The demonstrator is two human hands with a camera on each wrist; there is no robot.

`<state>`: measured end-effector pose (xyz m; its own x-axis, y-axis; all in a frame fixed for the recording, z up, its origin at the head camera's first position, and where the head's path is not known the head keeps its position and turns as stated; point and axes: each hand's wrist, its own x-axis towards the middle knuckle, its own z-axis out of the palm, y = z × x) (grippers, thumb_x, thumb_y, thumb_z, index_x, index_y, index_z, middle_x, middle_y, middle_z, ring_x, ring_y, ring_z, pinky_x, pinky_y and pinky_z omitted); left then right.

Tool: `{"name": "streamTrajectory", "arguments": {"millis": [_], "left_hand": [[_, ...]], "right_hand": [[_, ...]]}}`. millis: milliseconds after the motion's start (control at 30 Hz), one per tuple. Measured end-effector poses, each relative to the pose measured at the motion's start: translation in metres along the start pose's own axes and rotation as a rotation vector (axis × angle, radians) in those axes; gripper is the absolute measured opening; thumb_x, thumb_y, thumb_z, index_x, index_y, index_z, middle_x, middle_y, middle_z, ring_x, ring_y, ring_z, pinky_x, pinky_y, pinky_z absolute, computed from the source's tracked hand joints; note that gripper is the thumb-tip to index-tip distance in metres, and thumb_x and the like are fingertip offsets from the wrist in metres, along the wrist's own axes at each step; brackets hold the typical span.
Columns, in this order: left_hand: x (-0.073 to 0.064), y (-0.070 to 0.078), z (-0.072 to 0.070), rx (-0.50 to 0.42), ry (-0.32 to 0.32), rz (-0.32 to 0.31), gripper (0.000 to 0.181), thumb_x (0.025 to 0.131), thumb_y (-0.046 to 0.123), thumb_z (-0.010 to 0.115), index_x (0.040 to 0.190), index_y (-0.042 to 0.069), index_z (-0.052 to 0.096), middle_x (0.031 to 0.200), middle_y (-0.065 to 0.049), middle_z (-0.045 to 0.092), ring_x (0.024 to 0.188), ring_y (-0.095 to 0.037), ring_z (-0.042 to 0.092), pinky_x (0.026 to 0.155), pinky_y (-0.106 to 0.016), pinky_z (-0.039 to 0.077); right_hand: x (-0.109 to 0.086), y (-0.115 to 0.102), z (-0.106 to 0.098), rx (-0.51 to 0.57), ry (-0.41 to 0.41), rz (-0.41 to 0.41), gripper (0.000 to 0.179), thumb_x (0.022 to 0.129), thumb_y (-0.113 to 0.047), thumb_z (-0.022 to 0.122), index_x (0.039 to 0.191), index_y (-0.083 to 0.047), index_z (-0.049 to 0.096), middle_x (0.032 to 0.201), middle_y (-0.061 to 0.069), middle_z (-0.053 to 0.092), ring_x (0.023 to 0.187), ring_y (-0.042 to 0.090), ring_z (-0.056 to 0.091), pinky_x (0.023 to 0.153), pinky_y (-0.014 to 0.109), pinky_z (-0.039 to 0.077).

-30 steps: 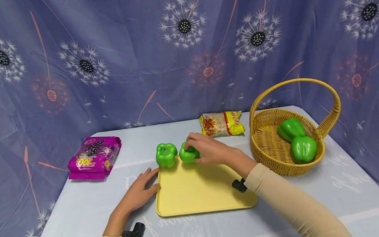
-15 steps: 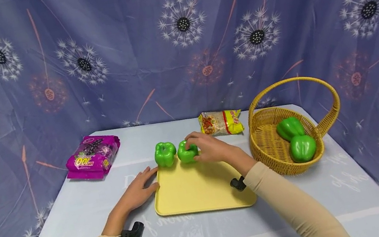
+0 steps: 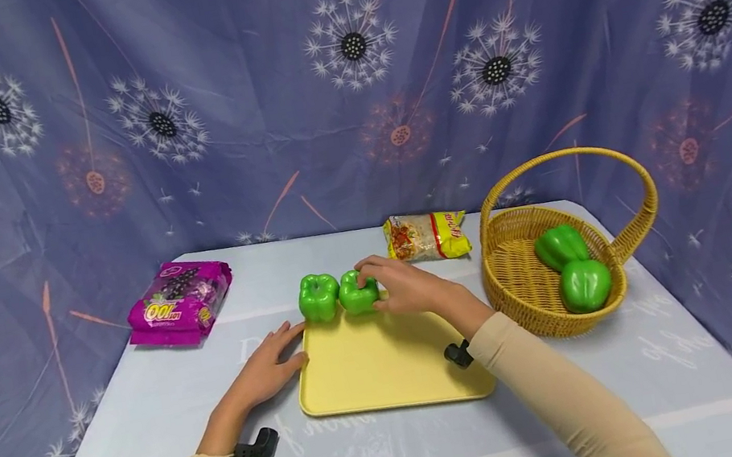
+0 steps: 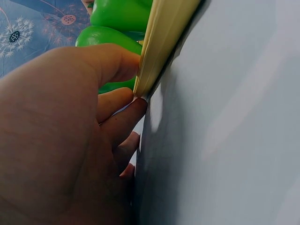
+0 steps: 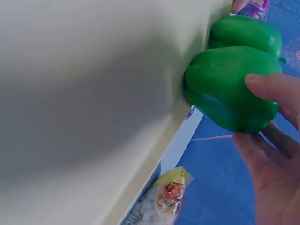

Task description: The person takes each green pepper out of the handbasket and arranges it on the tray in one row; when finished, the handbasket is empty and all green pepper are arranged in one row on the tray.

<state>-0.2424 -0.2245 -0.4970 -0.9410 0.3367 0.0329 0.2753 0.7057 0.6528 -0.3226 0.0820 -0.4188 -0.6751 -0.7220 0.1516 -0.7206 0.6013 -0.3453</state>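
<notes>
In the head view, two green bell peppers stand side by side at the back left of a yellow tray (image 3: 390,363). My right hand (image 3: 405,285) holds the right-hand pepper (image 3: 356,295), the thumb on one side and fingertips on the other, as the right wrist view shows with that pepper (image 5: 229,89) on the tray surface. The other pepper (image 3: 319,298) is right beside it. My left hand (image 3: 269,368) rests at the tray's left edge with fingers extended. In the left wrist view, the thumb of the left hand (image 4: 70,103) touches the tray rim (image 4: 159,42).
A wicker basket (image 3: 527,306) with a tall handle stands right of the tray, two more green peppers (image 3: 585,285) inside. A purple snack bag (image 3: 180,302) lies at the back left. Behind the tray is a yellow-and-clear food packet (image 3: 426,236). A patterned blue curtain (image 3: 255,101) hangs behind the table.
The right hand has shifted the held pepper slightly left, narrowing the gap to the other pepper. The left hand keeps its place at the tray edge.
</notes>
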Motion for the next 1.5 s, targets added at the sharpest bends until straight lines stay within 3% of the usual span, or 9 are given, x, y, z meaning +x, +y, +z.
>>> {"name": "streamTrajectory", "arguments": {"millis": [167, 500, 833, 1000, 1233, 1333, 1500], "left_hand": [[0.001, 0.0, 0.001, -0.001, -0.012, 0.004, 0.057, 0.098, 0.032, 0.054, 0.149, 0.014, 0.038, 0.153, -0.022, 0.025, 0.14, -0.045, 0.016, 0.112, -0.058, 0.013], [0.0, -0.001, -0.002, 0.011, -0.013, -0.012, 0.057, 0.098, 0.031, 0.055, 0.15, 0.014, 0.037, 0.153, -0.023, 0.024, 0.139, -0.048, 0.016, 0.111, -0.061, 0.014], [0.0, -0.001, -0.002, 0.011, -0.012, -0.006, 0.057, 0.097, 0.03, 0.055, 0.149, 0.014, 0.038, 0.153, -0.023, 0.025, 0.139, -0.048, 0.016, 0.111, -0.062, 0.014], [0.0, -0.001, -0.001, 0.009, -0.013, -0.004, 0.057, 0.097, 0.031, 0.055, 0.149, 0.014, 0.038, 0.153, -0.023, 0.025, 0.139, -0.048, 0.016, 0.111, -0.061, 0.014], [0.001, -0.002, -0.001, 0.003, -0.014, -0.014, 0.057, 0.097, 0.032, 0.055, 0.149, 0.015, 0.038, 0.153, -0.022, 0.025, 0.139, -0.048, 0.015, 0.11, -0.062, 0.014], [0.0, -0.002, -0.002, 0.004, -0.01, -0.017, 0.057, 0.097, 0.032, 0.056, 0.149, 0.016, 0.038, 0.153, -0.022, 0.025, 0.139, -0.048, 0.015, 0.11, -0.062, 0.014], [-0.001, 0.002, -0.005, -0.003, -0.01, -0.015, 0.056, 0.097, 0.03, 0.056, 0.149, 0.014, 0.039, 0.153, -0.023, 0.025, 0.139, -0.046, 0.016, 0.112, -0.06, 0.013]], "right_hand": [[-0.005, 0.003, 0.0, 0.028, 0.005, 0.016, 0.042, 0.081, -0.016, 0.077, 0.118, -0.015, 0.056, 0.147, 0.006, 0.039, 0.127, 0.022, 0.045, 0.101, 0.035, 0.042], [-0.02, 0.008, -0.013, 0.055, 0.045, 0.055, 0.052, 0.083, -0.033, 0.074, 0.129, -0.023, 0.053, 0.149, 0.001, 0.036, 0.133, 0.024, 0.038, 0.102, 0.044, 0.039], [-0.046, 0.02, -0.056, 0.052, 0.082, 0.017, 0.042, 0.088, -0.038, 0.069, 0.124, -0.02, 0.06, 0.128, 0.001, 0.055, 0.111, 0.017, 0.053, 0.089, 0.039, 0.049], [-0.062, 0.033, -0.079, 0.064, 0.095, 0.089, 0.045, 0.089, -0.04, 0.068, 0.127, -0.018, 0.059, 0.126, 0.002, 0.057, 0.105, 0.019, 0.056, 0.086, 0.041, 0.049], [-0.085, 0.05, -0.105, 0.094, 0.082, 0.175, 0.046, 0.089, -0.035, 0.068, 0.129, -0.013, 0.058, 0.125, 0.004, 0.058, 0.11, 0.025, 0.056, 0.09, 0.046, 0.049], [-0.095, 0.06, -0.114, 0.11, 0.088, 0.197, 0.042, 0.089, -0.033, 0.07, 0.125, -0.014, 0.06, 0.119, 0.002, 0.061, 0.106, 0.023, 0.058, 0.087, 0.044, 0.051], [-0.114, 0.076, -0.131, 0.225, 0.099, 0.226, 0.027, 0.09, -0.03, 0.069, 0.111, -0.014, 0.067, 0.102, 0.001, 0.067, 0.09, 0.023, 0.065, 0.079, 0.04, 0.055]]}}
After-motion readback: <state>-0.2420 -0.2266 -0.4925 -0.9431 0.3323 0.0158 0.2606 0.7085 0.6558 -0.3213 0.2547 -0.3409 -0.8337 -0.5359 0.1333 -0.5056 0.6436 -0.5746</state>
